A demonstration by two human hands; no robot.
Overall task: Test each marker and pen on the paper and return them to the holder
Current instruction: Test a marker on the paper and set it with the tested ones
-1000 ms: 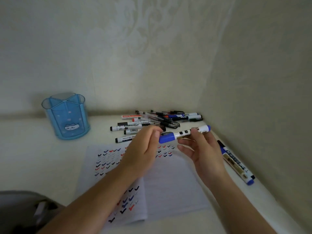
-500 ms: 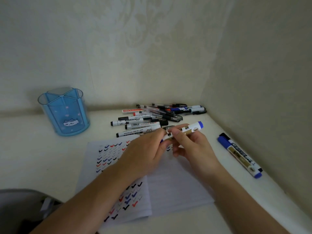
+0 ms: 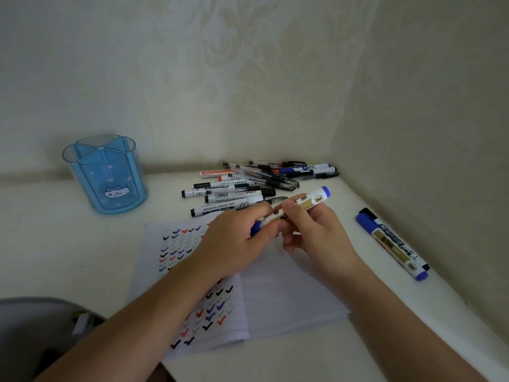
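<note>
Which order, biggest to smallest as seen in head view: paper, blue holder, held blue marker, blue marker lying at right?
1. paper
2. blue holder
3. held blue marker and blue marker lying at right: they look alike, and the held one is partly covered, so unranked.

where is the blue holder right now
In the head view the blue holder stands at the left of the table by the back wall, with the pile of pens to its right and the paper nearer the camera.
</note>
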